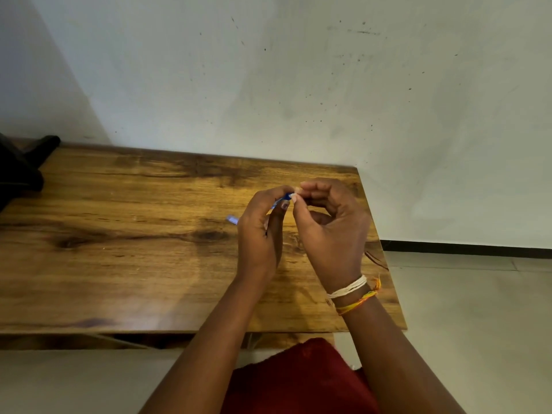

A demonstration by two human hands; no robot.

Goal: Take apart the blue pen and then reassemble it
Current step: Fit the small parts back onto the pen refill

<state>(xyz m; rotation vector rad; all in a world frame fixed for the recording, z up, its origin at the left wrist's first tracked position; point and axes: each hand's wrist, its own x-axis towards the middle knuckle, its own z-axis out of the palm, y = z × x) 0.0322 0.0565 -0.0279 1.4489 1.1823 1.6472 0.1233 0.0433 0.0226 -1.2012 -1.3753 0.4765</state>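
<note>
One blue pen sits pinched between the fingers of two hands, left hand and right hand. Under them lies one wooden table, with one dark object far left of the fingers

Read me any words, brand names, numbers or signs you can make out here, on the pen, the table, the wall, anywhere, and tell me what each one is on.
None: no text can be read anywhere.
Blue pen: mostly hidden by the left hand and right hand; any print is too small and blurred to read.
Wooden table: grain only.
Wall: marks and specks, no writing.
</note>
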